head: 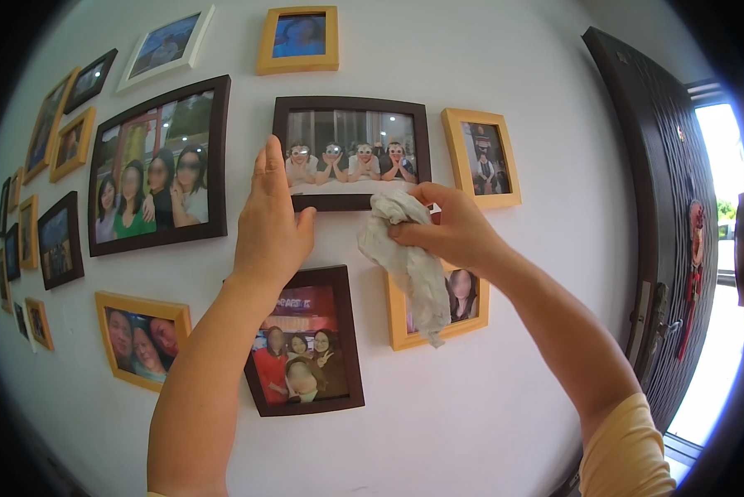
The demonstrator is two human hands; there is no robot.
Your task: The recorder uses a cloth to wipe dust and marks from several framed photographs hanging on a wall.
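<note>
A dark-framed group photo (350,202) hangs on the white wall before me. My left hand (271,217) is at its lower left corner, fingers pointing up along the left side and thumb by the bottom edge. A crumpled whitish cloth (403,248) is pinched between the thumb and fingers of my right hand (453,227). The cloth touches or nearly touches the frame's lower edge on the right and hangs down over part of a yellow wooden picture frame (397,323). Below my left hand, partly behind the wrist, is another dark picture frame (354,366).
More picture frames cover the wall at left, among them a large dark one (220,155) and a yellow one (142,298). A small yellow frame (513,155) hangs right of the group photo. At far right a dark door (651,186) stands open, with a red hanging ornament.
</note>
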